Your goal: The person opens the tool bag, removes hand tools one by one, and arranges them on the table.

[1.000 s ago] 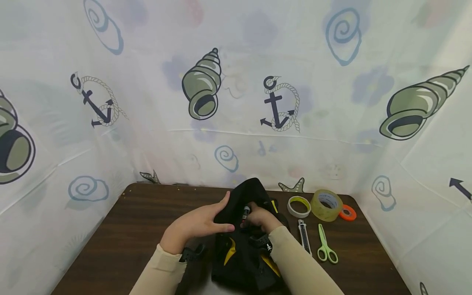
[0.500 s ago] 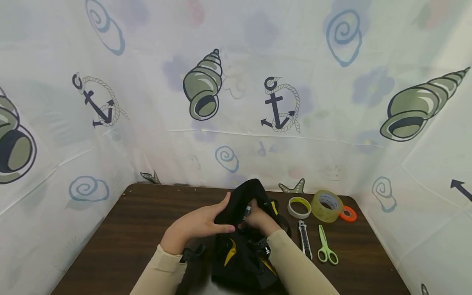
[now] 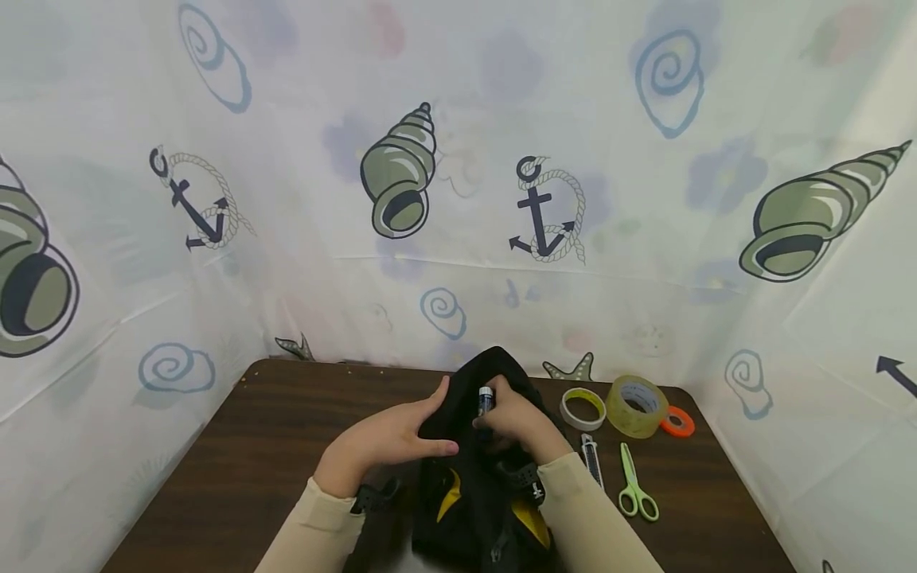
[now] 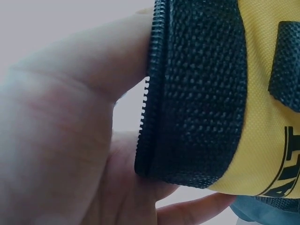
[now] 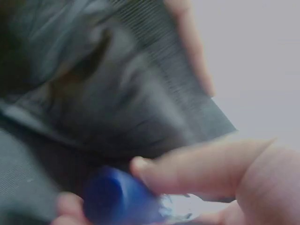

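A black and yellow zippered tool bag (image 3: 458,529) lies on the table with its mouth spread. At the bag's left side, my left hand (image 3: 383,438) holds the rim, thumb and fingers spread. The left wrist view shows the toothed zipper edge (image 4: 158,93) running across this hand's grip, with yellow cloth (image 4: 265,117) beyond. At the mouth, my right hand (image 3: 519,418) pinches a short tube (image 3: 485,400), pale at its upper end in the head view. Up close it has a blue cap (image 5: 117,199) and a shiny pale body. The bag's inside is blurred and dark.
To the right of the bag on the brown table (image 3: 286,446) lie a white tape roll (image 3: 569,414), a clear packing tape roll (image 3: 616,410), an orange tape roll (image 3: 688,424), a utility knife (image 3: 591,460) and green scissors (image 3: 629,469). Patterned cloth (image 3: 458,278) surrounds the table.
My right hand has drawn up and slightly right from inside the bag, and the tube now stands higher at the mouth. My left hand keeps its hold. The head view tilted slightly.
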Tool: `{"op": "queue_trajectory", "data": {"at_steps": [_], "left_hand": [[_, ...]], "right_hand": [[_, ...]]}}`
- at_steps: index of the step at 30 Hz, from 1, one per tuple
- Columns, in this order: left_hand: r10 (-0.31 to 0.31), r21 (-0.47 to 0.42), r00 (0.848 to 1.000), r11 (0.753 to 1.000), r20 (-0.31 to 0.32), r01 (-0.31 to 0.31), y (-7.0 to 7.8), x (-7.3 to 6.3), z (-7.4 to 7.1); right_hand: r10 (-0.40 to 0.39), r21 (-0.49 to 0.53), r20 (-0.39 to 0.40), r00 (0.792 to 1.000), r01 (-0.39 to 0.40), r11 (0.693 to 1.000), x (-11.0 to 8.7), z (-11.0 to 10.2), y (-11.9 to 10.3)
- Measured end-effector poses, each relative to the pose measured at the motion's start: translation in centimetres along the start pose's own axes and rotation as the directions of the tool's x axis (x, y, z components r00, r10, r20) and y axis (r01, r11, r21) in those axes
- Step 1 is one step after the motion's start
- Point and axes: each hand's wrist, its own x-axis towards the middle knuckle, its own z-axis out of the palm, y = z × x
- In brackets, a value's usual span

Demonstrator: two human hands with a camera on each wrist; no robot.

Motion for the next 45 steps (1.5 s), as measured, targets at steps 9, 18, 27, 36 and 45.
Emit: {"op": "queue_trajectory", "data": {"at_steps": [9,18,27,36,45], "left_hand": [[0.001,-0.012,1.000,1.000,-0.003,-0.001,0.0,0.1,0.6],[-0.009,0.009,1.000,1.000,0.003,0.009,0.1,0.1,0.6],[0.003,0.008,1.000,1.000,0.011,-0.003,0.2,0.2,0.8],[-0.019,0.025,1.000,1.000,0.009,0.018,0.4,0.1,0.5],[-0.006,0.024,1.000,1.000,-0.005,0.006,0.4,0.2,0.5]], "right_hand": [[-0.068,0.034,0.028,0.997,0.067,0.997,-5.9,-3.9,-1.4],[-0.129,0.130,-0.116,0.985,0.144,0.981,-10.5,-5.9,1.2],[-0.037,0.211,-0.357,0.934,0.119,0.970,-13.2,-10.8,6.2],[0.040,-0.107,-0.398,0.916,-0.090,0.990,-14.7,-17.7,12.0],[0.125,-0.253,-0.390,0.912,-0.237,0.938,-13.9,-19.9,16.2]]}}
